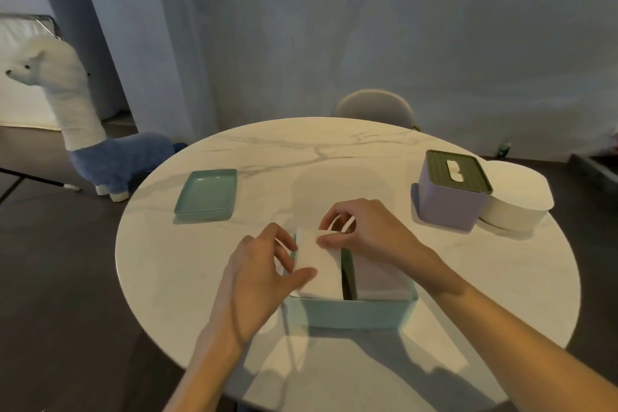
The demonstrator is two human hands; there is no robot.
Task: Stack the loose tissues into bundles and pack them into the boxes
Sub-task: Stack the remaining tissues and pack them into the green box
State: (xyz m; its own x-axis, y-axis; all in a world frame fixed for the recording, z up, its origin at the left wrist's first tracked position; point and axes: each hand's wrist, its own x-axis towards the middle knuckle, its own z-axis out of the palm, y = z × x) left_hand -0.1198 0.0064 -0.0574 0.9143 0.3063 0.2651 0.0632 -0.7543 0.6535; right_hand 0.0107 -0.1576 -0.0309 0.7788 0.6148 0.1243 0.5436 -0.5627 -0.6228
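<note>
At near centre of round marble counter (167, 278): open teal box (351, 313). White tissue bundle (317, 264) sits in box's left part, upper end sticking above rim. Left hand (264, 273) pinches bundle's left edge, thumb on top. Right hand (364, 231) pinches bundle's far corner, fingers curled. More tissues (381, 281) lie in box's right part. Far left: teal lid (207, 194), flat. Far right: lilac box (451, 196) with green slotted lid, touching white tissue stack (518, 201).

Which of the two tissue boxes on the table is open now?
The teal box nearest the person, where both hands hold a tissue bundle. The purple box at far right has its green lid on.
</note>
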